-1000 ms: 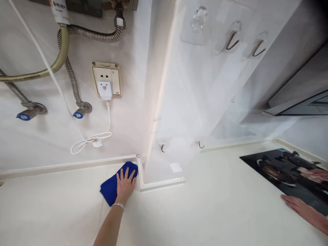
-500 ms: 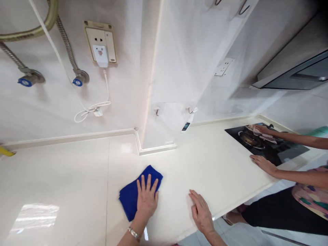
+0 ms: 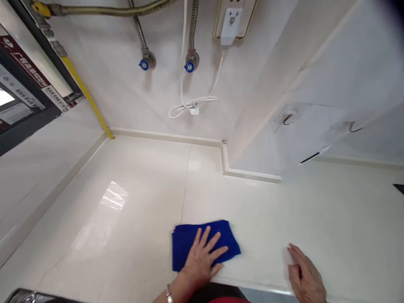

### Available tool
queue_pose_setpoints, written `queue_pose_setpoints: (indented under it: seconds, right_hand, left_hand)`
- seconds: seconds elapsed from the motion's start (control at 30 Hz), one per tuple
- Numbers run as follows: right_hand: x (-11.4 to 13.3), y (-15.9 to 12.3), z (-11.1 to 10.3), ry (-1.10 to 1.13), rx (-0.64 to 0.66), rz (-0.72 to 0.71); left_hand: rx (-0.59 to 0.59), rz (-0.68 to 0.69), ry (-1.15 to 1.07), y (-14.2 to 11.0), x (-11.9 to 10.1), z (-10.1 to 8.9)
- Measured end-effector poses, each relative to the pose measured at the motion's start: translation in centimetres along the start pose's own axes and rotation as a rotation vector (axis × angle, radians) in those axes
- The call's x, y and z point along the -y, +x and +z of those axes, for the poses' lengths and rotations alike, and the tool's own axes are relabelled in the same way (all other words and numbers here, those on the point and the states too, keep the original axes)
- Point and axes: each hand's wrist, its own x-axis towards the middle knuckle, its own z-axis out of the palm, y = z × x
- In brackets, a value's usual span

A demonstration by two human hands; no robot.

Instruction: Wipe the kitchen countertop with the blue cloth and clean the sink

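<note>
A folded blue cloth (image 3: 186, 246) lies on the cream countertop (image 3: 142, 248) near its front edge, across a thin seam. My left hand (image 3: 203, 256), with a metal bracelet at the wrist, rests flat on the cloth with its fingers spread, pressing rather than gripping. My right hand (image 3: 306, 273) is at the front edge of the countertop, to the right of the cloth and apart from it. Its index finger is stretched out and the other fingers are loosely bent and partly hidden; no object shows in it.
A raised wall corner (image 3: 252, 174) juts onto the countertop. Behind are a yellow pipe (image 3: 88, 97), blue-handled valves (image 3: 189, 66) and a looped white cable (image 3: 192, 103). A labelled dark appliance (image 3: 31, 90) hangs at upper left. A black-and-silver object (image 3: 31, 296) shows at bottom left.
My view has swung left, so the co-worker and most of the cooktop have left the picture. The cloth has moved left under my left hand, onto the seam, and turned.
</note>
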Motion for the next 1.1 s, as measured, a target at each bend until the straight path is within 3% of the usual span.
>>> queue_pose_setpoints:
  seconds: [0.13,0.3,0.4,0.5,0.63,0.9,1.1]
  right_hand:
    - [0.3,-0.2,-0.3,-0.011,0.031,0.054]
    - [0.3,-0.1,-0.6,0.018,0.019,0.034]
    - [0.5,-0.1,-0.7,0.018,0.021,0.041]
    - [0.8,-0.1,-0.9,0.014,0.029,0.050]
    - [1.1,-0.1,-1.1,0.024,0.034,0.028]
    - [1.7,-0.1,-0.9,0.039,0.002,0.001]
    - [2.3,0.3,-1.0,0.037,0.005,0.014]
  left_hand:
    - [-0.008,-0.303,0.191,-8.6,4.7,-2.8]
    - [-0.179,-0.790,0.453,-17.5,10.9,-6.4]
    - [-0.248,-1.007,0.507,-20.2,13.9,-8.4]
    - [-0.278,-1.155,0.517,-20.4,15.1,-9.6]
    - [-0.269,-1.207,0.510,-18.7,13.4,-9.0]
    - [-0.269,-1.089,0.563,-14.3,3.2,-2.7]
    - [-0.228,-1.013,0.544,-9.5,-0.8,-0.1]
